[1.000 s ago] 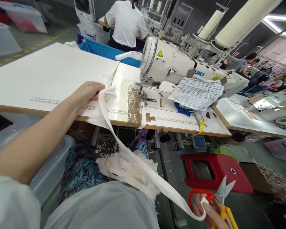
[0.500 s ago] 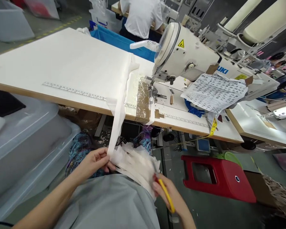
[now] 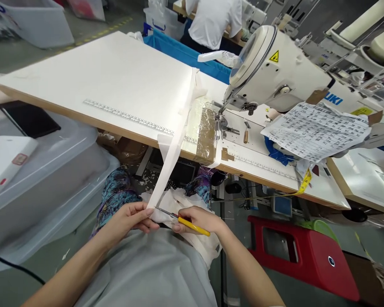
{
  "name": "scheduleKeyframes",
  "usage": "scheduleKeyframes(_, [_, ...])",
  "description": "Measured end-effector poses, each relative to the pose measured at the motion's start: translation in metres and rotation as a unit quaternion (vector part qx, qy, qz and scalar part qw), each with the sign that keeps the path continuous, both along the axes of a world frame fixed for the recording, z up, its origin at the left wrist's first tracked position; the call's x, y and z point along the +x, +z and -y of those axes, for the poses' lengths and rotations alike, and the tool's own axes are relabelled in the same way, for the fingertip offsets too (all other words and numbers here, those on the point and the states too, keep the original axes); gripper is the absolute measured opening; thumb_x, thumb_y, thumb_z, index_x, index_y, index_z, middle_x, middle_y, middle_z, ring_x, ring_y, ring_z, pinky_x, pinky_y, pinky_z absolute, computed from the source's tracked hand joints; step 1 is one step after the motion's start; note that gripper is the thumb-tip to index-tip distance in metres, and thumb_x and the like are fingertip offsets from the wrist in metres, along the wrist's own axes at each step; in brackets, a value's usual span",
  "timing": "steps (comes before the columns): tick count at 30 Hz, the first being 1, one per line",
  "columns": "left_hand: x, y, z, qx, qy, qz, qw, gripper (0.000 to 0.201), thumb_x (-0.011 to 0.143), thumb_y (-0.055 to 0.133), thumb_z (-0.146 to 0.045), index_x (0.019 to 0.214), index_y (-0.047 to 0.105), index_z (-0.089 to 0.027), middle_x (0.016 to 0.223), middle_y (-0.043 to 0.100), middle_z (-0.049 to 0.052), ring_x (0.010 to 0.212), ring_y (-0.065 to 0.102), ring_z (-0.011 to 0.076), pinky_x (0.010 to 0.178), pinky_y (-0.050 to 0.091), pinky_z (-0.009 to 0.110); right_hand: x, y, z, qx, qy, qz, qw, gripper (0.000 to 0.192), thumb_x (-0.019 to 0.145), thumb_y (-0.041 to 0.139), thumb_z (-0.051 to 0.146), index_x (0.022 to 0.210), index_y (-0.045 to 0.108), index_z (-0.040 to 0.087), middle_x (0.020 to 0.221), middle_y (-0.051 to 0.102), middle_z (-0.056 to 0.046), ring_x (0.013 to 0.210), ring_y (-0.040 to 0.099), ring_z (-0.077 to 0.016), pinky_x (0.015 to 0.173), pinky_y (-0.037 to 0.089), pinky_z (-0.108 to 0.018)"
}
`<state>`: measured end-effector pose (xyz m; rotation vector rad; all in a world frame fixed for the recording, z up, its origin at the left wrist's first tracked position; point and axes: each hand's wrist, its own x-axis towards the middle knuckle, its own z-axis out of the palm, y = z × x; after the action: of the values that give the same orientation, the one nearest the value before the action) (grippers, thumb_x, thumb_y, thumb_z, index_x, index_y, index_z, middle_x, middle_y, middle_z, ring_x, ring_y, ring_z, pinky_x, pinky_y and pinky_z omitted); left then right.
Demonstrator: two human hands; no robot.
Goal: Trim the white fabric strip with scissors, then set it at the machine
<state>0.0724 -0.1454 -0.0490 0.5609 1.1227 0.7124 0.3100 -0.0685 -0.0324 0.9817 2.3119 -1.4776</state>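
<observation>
Pinched in my left hand (image 3: pixel 136 218) is the lower end of a long white fabric strip (image 3: pixel 171 157), which runs up over the table edge and across the tabletop. My right hand (image 3: pixel 196 219) is closed around yellow-handled thread snips (image 3: pixel 193 226). Their pointed blades reach left to the strip, close to my left fingertips; whether they touch the fabric I cannot tell. A loose heap of white fabric pieces (image 3: pixel 208 251) lies over my lap, partly under my right hand.
A sewing machine (image 3: pixel 269 68) stands on the white table (image 3: pixel 131 81), a marked paper sheet (image 3: pixel 316 130) hanging on it. Left is a plastic bin (image 3: pixel 67 187) with a phone (image 3: pixel 30 117) on its lid; right, a red stool (image 3: pixel 320 260). A person in white (image 3: pixel 213 21) sits beyond.
My right hand has swung left and up with the snips, bringing the blades beside my left fingers. My left hand keeps its pinch on the strip. The view has shifted left.
</observation>
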Motion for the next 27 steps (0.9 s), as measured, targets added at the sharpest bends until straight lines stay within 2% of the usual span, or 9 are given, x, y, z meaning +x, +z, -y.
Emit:
scheduleKeyframes(3, [-0.002, 0.001, -0.001, 0.006, -0.009, -0.004, 1.000, 0.050, 0.064, 0.079, -0.061, 0.080, 0.069, -0.015, 0.070, 0.075, 0.009, 0.065, 0.069, 0.0181, 0.062, 0.054, 0.023, -0.003, 0.001, -0.004, 0.028, 0.017, 0.005, 0.999, 0.040, 0.083, 0.060, 0.051, 0.065, 0.042, 0.020, 0.058, 0.035, 0.007, 0.055, 0.031, -0.0090, 0.051, 0.023, -0.022])
scheduleKeyframes(8, [-0.005, 0.001, -0.004, 0.013, -0.020, -0.019, 1.000, 0.047, 0.066, 0.077, -0.061, 0.076, 0.068, -0.015, 0.069, 0.075, 0.010, 0.066, 0.070, 0.0201, 0.062, 0.054, 0.025, -0.005, 0.005, -0.004, 0.137, 0.026, 0.048, 0.989, 0.042, 0.081, 0.064, 0.055, 0.066, 0.046, 0.019, 0.059, 0.037, 0.006, 0.053, 0.029, -0.0091, 0.052, 0.019, -0.024])
scheduleKeyframes(13, [-0.005, -0.001, -0.005, 0.005, -0.024, -0.021, 0.999, 0.050, 0.062, 0.078, -0.063, 0.074, 0.067, -0.016, 0.068, 0.075, 0.010, 0.064, 0.070, 0.0200, 0.061, 0.054, 0.025, -0.010, 0.007, 0.002, 0.208, 0.017, 0.068, 0.976, 0.042, 0.081, 0.064, 0.056, 0.066, 0.051, 0.019, 0.060, 0.043, 0.004, 0.052, 0.030, -0.0097, 0.052, 0.018, -0.024])
scheduleKeyframes(19, [-0.005, -0.005, -0.004, 0.009, -0.028, -0.014, 0.999, 0.048, 0.064, 0.077, -0.062, 0.072, 0.066, -0.016, 0.067, 0.075, 0.010, 0.061, 0.069, 0.0182, 0.059, 0.052, 0.023, -0.014, 0.005, 0.006, 0.238, 0.008, 0.085, 0.967, 0.041, 0.081, 0.064, 0.056, 0.068, 0.057, 0.018, 0.062, 0.053, 0.001, 0.054, 0.043, -0.0112, 0.053, 0.018, -0.026])
scheduleKeyframes(23, [-0.006, -0.006, -0.005, 0.009, -0.031, -0.004, 0.999, 0.046, 0.067, 0.077, -0.060, 0.072, 0.066, -0.016, 0.066, 0.075, 0.009, 0.060, 0.068, 0.0170, 0.058, 0.052, 0.022, -0.013, 0.005, 0.006, 0.248, 0.011, 0.090, 0.964, 0.039, 0.083, 0.063, 0.053, 0.068, 0.058, 0.018, 0.063, 0.056, 0.000, 0.055, 0.046, -0.0118, 0.053, 0.017, -0.026])
scheduleKeyframes(27, [-0.007, -0.005, -0.007, 0.010, -0.037, 0.001, 0.999, 0.045, 0.067, 0.078, -0.059, 0.073, 0.066, -0.016, 0.065, 0.074, 0.008, 0.061, 0.069, 0.0175, 0.057, 0.052, 0.022, -0.018, 0.008, 0.006, 0.264, 0.015, 0.078, 0.961, 0.042, 0.082, 0.061, 0.059, 0.074, 0.058, 0.018, 0.070, 0.060, -0.001, 0.060, 0.050, -0.0131, 0.053, 0.018, -0.026])
